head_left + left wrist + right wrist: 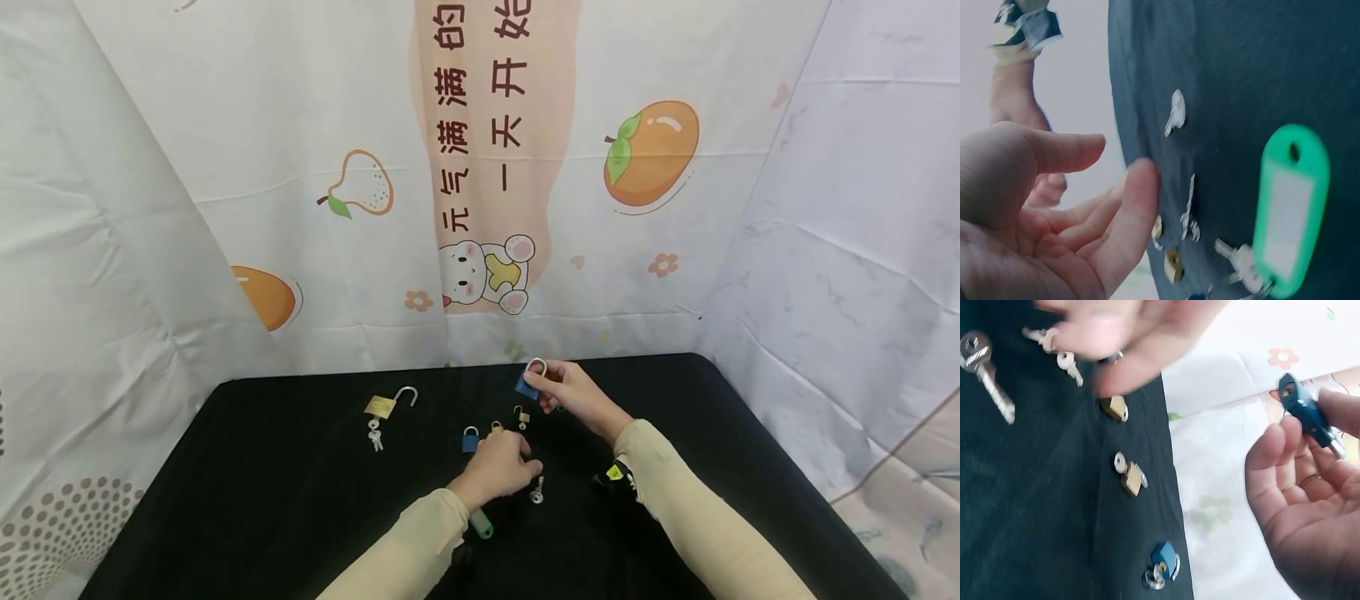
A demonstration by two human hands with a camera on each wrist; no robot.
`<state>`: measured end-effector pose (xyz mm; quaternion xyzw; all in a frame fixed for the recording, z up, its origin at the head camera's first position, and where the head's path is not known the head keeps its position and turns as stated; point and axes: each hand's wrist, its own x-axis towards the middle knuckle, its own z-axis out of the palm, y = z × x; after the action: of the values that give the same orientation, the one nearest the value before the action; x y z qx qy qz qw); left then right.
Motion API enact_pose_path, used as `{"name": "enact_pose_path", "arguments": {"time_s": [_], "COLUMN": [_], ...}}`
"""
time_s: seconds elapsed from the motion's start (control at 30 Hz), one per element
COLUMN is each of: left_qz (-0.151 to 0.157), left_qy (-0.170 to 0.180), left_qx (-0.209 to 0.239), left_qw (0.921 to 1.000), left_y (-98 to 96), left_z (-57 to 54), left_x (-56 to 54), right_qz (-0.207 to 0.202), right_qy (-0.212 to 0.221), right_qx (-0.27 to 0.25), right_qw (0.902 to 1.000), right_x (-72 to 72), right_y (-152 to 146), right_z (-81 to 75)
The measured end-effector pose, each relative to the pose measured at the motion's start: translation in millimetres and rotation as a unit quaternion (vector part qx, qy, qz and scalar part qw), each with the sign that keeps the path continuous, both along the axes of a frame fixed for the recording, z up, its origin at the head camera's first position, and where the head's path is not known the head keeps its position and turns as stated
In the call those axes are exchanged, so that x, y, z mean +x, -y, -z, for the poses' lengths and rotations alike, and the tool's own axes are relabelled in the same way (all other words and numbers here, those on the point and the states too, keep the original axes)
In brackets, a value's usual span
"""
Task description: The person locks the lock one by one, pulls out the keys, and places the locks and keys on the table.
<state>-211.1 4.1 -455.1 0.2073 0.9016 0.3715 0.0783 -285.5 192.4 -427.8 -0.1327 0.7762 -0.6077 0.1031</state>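
Note:
A blue padlock [528, 386] is pinched between the thumb and fingers of my right hand [572, 398], raised over the far part of the table. Its keyhole end faces the camera in the right wrist view. My left hand [495, 469] hovers low over the middle of the table, thumb and fingers apart, holding nothing; the left wrist view shows the gap. Just right of that hand lies a loose silver key [537, 492]. A green key tag [1291, 219] with keys lies beneath its wrist. Beyond it are another blue padlock [470, 440] and a small brass padlock [497, 427], partly hidden.
At the left of the black table [300, 500] lies a large brass padlock [380, 407], its shackle swung out, with keys [376, 437] hanging off it. A small unlocked brass padlock [523, 418] with a key sits below my right hand. White printed curtains [360, 275] stand behind the table.

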Motion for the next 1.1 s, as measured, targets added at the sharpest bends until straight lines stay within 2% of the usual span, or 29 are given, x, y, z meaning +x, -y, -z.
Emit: {"name": "enact_pose_path", "arguments": {"time_s": [0.07,0.17,0.43,0.9,1.0,1.1], "left_qz": [-0.013,-0.021,0.004,0.003,0.01,0.015], "left_qy": [-0.013,-0.011,0.022,0.038,0.051,0.079], "left_qx": [0.017,0.048,0.097,0.11,0.105,0.104], "left_qw": [0.9997,0.9985,0.9951,0.9932,0.9931,0.9913], "left_y": [2.9,5.5,-0.3,-4.2,-4.9,-5.8], "left_z": [-2.2,-4.2,-3.8,-1.9,0.4,1.4], "left_x": [-4.4,-9.2,-11.6,-9.8,-9.4,-8.8], "right_qz": [0.001,-0.004,-0.049,-0.061,-0.065,-0.076], "right_qy": [0.005,0.016,0.046,0.085,0.085,0.076], "right_qx": [0.024,0.052,0.071,0.057,0.068,0.093], "right_qw": [0.9997,0.9985,0.9952,0.9929,0.9919,0.9898], "right_x": [-0.3,-0.3,2.9,2.4,4.5,6.7], "right_y": [-4.7,-12.2,-20.9,-26.8,-27.9,-27.6], "right_z": [3.6,11.0,27.6,32.9,35.2,39.2]}}
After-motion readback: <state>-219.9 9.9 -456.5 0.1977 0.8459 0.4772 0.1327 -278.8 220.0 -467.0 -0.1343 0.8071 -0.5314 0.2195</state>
